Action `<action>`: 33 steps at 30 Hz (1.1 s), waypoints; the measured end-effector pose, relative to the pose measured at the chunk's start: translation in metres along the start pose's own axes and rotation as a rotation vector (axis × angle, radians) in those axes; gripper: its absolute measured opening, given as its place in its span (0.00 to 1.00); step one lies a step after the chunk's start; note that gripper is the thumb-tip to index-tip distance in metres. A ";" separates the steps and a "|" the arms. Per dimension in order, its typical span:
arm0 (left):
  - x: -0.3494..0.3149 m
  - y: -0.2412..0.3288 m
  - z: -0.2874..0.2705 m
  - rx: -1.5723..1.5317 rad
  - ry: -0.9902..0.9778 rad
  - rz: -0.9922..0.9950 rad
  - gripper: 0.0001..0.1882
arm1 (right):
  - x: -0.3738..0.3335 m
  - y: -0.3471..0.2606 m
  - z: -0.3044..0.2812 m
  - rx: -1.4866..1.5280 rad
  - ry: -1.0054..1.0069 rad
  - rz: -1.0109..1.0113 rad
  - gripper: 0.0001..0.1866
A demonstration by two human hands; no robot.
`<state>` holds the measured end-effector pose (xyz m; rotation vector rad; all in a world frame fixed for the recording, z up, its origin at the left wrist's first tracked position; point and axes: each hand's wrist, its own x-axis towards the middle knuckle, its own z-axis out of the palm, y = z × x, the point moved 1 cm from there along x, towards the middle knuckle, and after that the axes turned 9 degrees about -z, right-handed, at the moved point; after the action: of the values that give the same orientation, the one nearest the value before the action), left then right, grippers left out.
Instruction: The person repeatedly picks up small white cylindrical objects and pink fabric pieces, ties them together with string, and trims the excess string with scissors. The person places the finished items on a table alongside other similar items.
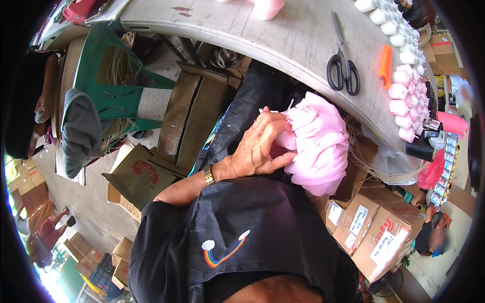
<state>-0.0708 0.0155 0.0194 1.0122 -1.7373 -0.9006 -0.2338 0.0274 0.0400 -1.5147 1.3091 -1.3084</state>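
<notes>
In front of my chest, my left hand [257,144] is closed, thumb and fingers around a small smooth pink piece [286,140] that looks like a candle. A big bunched pink cloth [318,146] presses against it on the right. That cloth wraps my right hand, which carries it; its fingers are hidden underneath. A thin pale wick-like end stands up between hand and cloth. Beyond, on the table [298,48], lie black-handled scissors [343,65] and an orange-handled cutter [385,65]. Rows of pink candles [404,101] and white candles [391,28] line its right side.
Another pink candle [268,8] stands at the table's far edge. At left are a green plastic chair [113,101] and a grey towel [81,131]. Cardboard boxes [379,232] stack at lower right; an open box [144,171] sits left. Other people are around.
</notes>
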 end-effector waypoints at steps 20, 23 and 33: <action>0.035 0.051 -0.054 0.007 -0.058 -0.178 0.26 | 0.002 0.003 0.002 -0.028 -0.032 -0.007 0.19; 0.039 0.046 -0.050 -0.721 -0.199 -0.474 0.27 | 0.000 0.002 0.004 -0.040 -0.049 -0.007 0.19; 0.035 0.047 -0.037 -1.092 -0.206 -0.705 0.34 | -0.002 -0.002 0.001 -0.095 -0.111 -0.013 0.20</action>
<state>-0.0566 -0.0030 0.0844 0.7413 -0.7167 -2.1271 -0.2322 0.0295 0.0407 -1.6397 1.3082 -1.1667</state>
